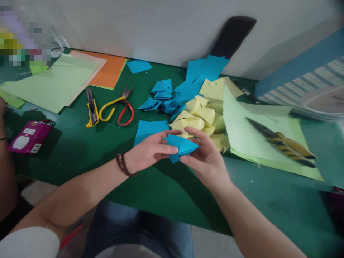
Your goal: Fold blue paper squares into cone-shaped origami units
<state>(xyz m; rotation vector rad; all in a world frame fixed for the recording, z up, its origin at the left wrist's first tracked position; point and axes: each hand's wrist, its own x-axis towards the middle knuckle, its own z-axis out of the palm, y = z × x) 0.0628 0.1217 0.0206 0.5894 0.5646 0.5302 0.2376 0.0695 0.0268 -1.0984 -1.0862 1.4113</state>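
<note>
A folded blue paper piece [182, 146] with a pointed right end is held up above the near side of the table. My left hand [153, 148], with a dark bead bracelet at the wrist, pinches its left side, thumb on top. At its right tip, my right hand [206, 157] curls thumb and fingers around the paper. Just behind lie a flat blue sheet [152, 130] and a heap of folded yellow paper pieces [200, 114]. Several folded blue pieces [162, 89] and flat blue sheets [206, 70] lie farther back.
Red-and-yellow scissors [125, 104] and a yellow cutter [92, 109] lie left, near a purple power adapter [30, 136]. Pale green sheets [57, 82] and orange paper [109, 68] are behind. Pliers [282, 141] rest on green paper [258, 114] at right. Another person's arm [6, 172] shows far left.
</note>
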